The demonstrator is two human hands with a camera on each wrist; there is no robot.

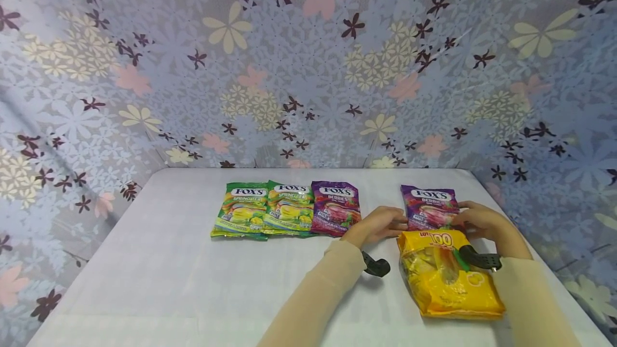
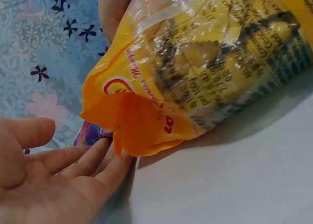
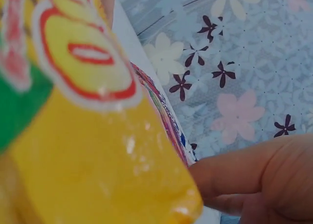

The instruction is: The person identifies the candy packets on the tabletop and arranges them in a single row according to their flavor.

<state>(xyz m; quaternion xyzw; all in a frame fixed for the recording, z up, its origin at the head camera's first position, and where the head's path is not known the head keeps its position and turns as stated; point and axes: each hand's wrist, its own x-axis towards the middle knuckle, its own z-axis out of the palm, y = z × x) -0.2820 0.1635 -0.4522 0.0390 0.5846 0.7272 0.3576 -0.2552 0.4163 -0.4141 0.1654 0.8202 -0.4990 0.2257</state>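
A purple Fox's Berries candy bag (image 1: pixel 429 205) lies at the table's right, its lower end behind a yellow Lot 100 candy bag (image 1: pixel 450 293). My left hand (image 1: pixel 378 225) is at the purple bag's left edge, its fingers fairly straight. In the left wrist view, those fingertips reach beside the yellow bag's orange end (image 2: pixel 139 123), with a bit of purple bag (image 2: pixel 90 133) behind them. My right hand (image 1: pixel 487 224) touches the purple bag's right edge with extended fingers. The right wrist view shows its fingertips partly hidden behind the yellow bag (image 3: pixel 107 160).
Left of my hands, two green Fox's Spring Tea bags (image 1: pixel 243 210) and another purple Fox's Berries bag (image 1: pixel 336 208) lie in a row on the white table (image 1: pixel 168 261). A flower-patterned cloth (image 1: pixel 308 68) hangs around the back and sides. Black straps (image 1: pixel 376 265) sit on both wrists.
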